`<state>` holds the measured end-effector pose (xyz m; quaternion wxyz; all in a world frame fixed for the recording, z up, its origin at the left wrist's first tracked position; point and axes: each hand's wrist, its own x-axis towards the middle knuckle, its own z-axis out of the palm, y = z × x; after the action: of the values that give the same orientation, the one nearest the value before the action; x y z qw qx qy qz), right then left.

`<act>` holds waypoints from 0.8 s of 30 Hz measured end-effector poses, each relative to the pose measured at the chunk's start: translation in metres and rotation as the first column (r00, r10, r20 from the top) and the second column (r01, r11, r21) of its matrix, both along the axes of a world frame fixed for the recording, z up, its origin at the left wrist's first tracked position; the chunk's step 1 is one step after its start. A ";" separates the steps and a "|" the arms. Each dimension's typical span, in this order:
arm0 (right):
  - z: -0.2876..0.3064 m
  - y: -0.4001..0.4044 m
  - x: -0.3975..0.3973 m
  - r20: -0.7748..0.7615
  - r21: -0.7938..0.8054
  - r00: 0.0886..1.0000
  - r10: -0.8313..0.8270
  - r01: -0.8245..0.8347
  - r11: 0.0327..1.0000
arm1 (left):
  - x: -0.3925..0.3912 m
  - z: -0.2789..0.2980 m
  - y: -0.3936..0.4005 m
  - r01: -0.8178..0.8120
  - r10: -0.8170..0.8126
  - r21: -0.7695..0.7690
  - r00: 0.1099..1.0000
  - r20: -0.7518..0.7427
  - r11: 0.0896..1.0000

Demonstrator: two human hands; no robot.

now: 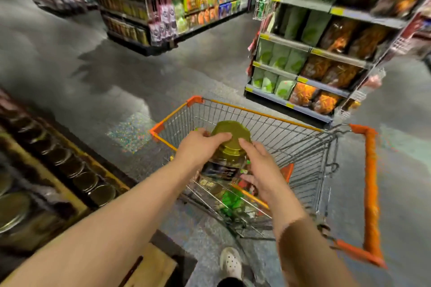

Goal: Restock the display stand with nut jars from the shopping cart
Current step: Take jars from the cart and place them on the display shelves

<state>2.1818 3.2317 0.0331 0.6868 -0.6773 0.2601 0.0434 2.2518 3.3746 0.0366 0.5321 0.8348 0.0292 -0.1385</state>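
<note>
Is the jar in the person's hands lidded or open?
Lidded: the jar carries a gold lid, with the left hand gripping at the lid and the right hand alongside.

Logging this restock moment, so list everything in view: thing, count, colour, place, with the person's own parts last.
nut jar: one, gold-green lid, dark label, lifted above the cart basket in both hands
shopping cart: one, grey wire with orange trim, centre; packets in its bottom, too blurred to count
display stand: one, yellow-edged, left; rows of lidded jars, count unclear
snack shelf: one, grey, right; green and orange bags
far shelves: mixed colourful packets, top centre
floor: grey, glossy
shoe: one, white, bottom centre
left hand: fingers over the jar lid, in a grip
right hand: holds the jar's right side
</note>
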 end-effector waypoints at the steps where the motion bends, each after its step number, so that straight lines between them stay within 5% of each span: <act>1: 0.011 0.009 -0.009 0.020 -0.010 1.000 0.013 -0.013 1.000 | -0.010 0.010 0.010 0.003 -0.003 -0.008 1.000 0.025 1.000; 17: 0.120 0.073 -0.110 0.249 -0.200 0.957 0.149 -0.100 0.975 | -0.138 0.131 0.109 0.153 -0.124 -0.177 0.978 0.166 0.972; 24: 0.141 0.067 -0.128 0.306 -0.239 0.917 0.257 -0.187 0.953 | -0.181 0.152 0.108 0.053 -0.014 -0.154 0.969 0.245 0.987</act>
<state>2.0536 3.2990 0.1746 0.6379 -0.7672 0.0641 -0.0209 2.0710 3.4829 0.1890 0.5942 0.8007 -0.0614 -0.0459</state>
